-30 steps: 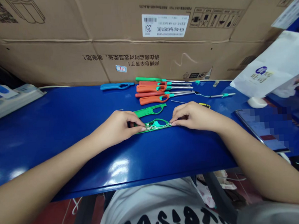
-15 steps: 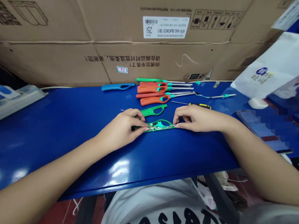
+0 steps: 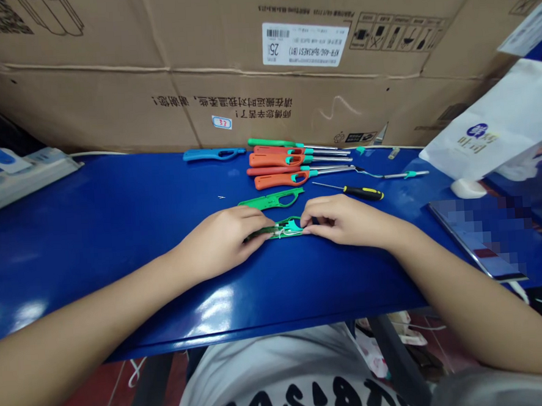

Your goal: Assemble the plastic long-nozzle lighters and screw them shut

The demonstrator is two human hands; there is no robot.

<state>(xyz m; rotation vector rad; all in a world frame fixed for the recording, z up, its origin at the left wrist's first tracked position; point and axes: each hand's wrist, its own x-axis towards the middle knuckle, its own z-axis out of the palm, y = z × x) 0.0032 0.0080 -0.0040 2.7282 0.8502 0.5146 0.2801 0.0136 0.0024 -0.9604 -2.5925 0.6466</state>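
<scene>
A green lighter half-shell (image 3: 282,228) with white wires and a teal trigger inside lies on the blue table (image 3: 117,237). My left hand (image 3: 227,237) pinches its left end, fingers closed. My right hand (image 3: 340,220) presses closed fingers on its right part by the trigger. A second green shell (image 3: 271,199) lies just behind, untouched.
Behind lie several orange long-nosed lighters (image 3: 287,168), a blue one (image 3: 213,154), a yellow-handled screwdriver (image 3: 357,191) and a metal tube with teal tip (image 3: 398,174). Cardboard boxes (image 3: 244,64) wall the back. A phone (image 3: 479,233) and white bag (image 3: 491,122) lie right; a power strip (image 3: 16,175) left.
My right hand has slid left along the shell toward the trigger, closing the gap between the hands. The left hand stays on the left end.
</scene>
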